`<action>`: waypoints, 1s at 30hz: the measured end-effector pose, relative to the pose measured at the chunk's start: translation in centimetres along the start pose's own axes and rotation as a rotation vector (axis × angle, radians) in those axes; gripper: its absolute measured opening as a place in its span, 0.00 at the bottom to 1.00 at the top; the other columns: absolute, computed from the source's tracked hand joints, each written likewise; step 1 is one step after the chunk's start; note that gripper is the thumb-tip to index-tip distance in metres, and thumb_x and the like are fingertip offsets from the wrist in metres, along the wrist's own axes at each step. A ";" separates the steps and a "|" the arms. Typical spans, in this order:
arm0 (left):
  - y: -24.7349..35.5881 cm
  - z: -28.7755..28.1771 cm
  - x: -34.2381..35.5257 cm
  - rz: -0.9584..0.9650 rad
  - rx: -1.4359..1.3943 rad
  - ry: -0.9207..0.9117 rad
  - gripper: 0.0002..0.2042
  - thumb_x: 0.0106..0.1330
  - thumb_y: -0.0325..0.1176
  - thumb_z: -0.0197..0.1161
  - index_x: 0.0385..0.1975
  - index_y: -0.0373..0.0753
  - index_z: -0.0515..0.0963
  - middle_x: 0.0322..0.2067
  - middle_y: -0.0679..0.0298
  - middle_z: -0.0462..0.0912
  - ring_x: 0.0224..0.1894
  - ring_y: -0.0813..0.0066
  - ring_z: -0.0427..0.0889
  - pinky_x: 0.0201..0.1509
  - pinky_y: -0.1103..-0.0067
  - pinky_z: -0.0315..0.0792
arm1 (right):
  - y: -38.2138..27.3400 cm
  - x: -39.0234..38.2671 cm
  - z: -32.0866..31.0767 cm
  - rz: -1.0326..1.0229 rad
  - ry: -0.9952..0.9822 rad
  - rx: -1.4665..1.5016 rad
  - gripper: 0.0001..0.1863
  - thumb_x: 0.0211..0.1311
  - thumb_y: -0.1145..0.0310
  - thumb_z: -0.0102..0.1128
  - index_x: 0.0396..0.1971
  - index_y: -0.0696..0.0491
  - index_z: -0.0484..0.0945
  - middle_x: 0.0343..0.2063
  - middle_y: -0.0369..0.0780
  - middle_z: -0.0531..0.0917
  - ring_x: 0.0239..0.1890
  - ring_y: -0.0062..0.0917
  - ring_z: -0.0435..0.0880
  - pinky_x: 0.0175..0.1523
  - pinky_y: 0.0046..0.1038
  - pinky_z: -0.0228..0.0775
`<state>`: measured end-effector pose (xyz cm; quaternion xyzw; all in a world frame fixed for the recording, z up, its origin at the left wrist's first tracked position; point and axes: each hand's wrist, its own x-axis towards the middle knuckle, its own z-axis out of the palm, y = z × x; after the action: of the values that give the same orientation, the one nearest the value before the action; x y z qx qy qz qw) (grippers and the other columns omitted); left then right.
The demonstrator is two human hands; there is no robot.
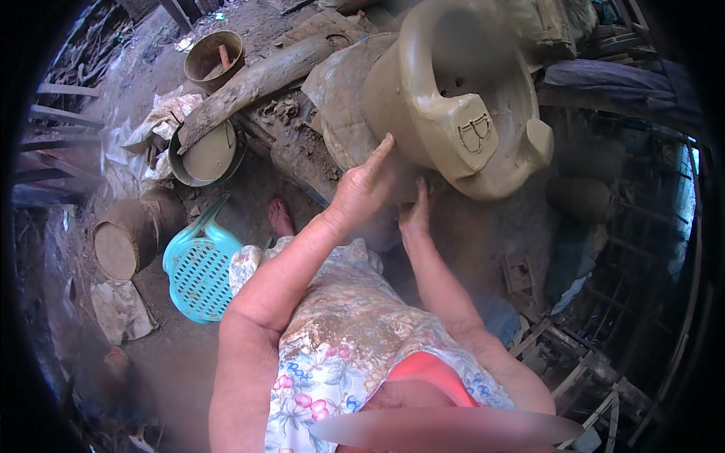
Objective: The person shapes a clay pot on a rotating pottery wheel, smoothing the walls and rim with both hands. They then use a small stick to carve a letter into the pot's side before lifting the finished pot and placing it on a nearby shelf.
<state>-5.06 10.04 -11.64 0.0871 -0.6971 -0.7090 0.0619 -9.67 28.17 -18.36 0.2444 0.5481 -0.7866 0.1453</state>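
Note:
A large wet clay stove, grey-brown and smooth, stands in front of me, with a wide open bowl, a thick rim and a raised pad with incised marks. Against its lower left wall my left hand reaches up, one digit stretched out along the clay. Lower and to the right, my right hand is beneath the stove's near side with its thumb pointing up. A haze over the picture blurs both hands, and the right hand's other fingers are hidden. A clay-stained cloth hangs around the stove's left side.
At left are a turquoise plastic stool, a basin of muddy water and a bucket with a stick in it. A log lies behind the basin. A clay-coloured pot rests farther left. Wooden slats stand at lower right.

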 end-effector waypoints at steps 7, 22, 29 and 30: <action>2.5 -1.7 4.0 -0.127 0.310 -0.260 0.27 0.53 0.20 0.54 0.57 0.37 0.65 0.27 0.57 0.81 0.27 0.69 0.82 0.32 0.75 0.77 | 0.7 0.7 -1.3 -0.044 0.004 -0.024 0.41 0.48 0.57 0.68 0.61 0.38 0.54 0.59 0.35 0.62 0.61 0.30 0.60 0.60 0.48 0.54; 1.2 -2.6 -1.1 -0.439 -0.471 -0.101 0.07 0.62 0.30 0.60 0.26 0.35 0.72 0.30 0.58 0.80 0.26 0.76 0.79 0.30 0.82 0.74 | -2.0 3.6 -2.9 0.015 -0.005 -0.099 0.33 0.55 0.55 0.60 0.58 0.52 0.62 0.55 0.39 0.69 0.59 0.31 0.65 0.63 0.39 0.57; 1.0 -4.4 0.5 -0.209 -0.268 0.048 0.09 0.58 0.25 0.60 0.20 0.37 0.66 0.29 0.63 0.77 0.27 0.82 0.76 0.29 0.83 0.70 | -3.7 2.5 -2.1 0.028 -0.095 -0.051 0.35 0.57 0.50 0.56 0.61 0.51 0.59 0.59 0.41 0.64 0.62 0.34 0.61 0.62 0.44 0.57; 1.1 -4.6 0.7 -0.167 -0.292 0.061 0.07 0.58 0.25 0.61 0.24 0.36 0.68 0.29 0.64 0.77 0.28 0.83 0.76 0.31 0.84 0.71 | -3.0 1.6 -1.8 0.045 -0.092 -0.014 0.35 0.58 0.49 0.56 0.61 0.50 0.59 0.59 0.41 0.64 0.62 0.34 0.61 0.62 0.45 0.58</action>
<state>-4.85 5.39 -10.60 0.1563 -0.5747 -0.8025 0.0362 -12.10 30.97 -17.33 0.2194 0.5408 -0.7896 0.1896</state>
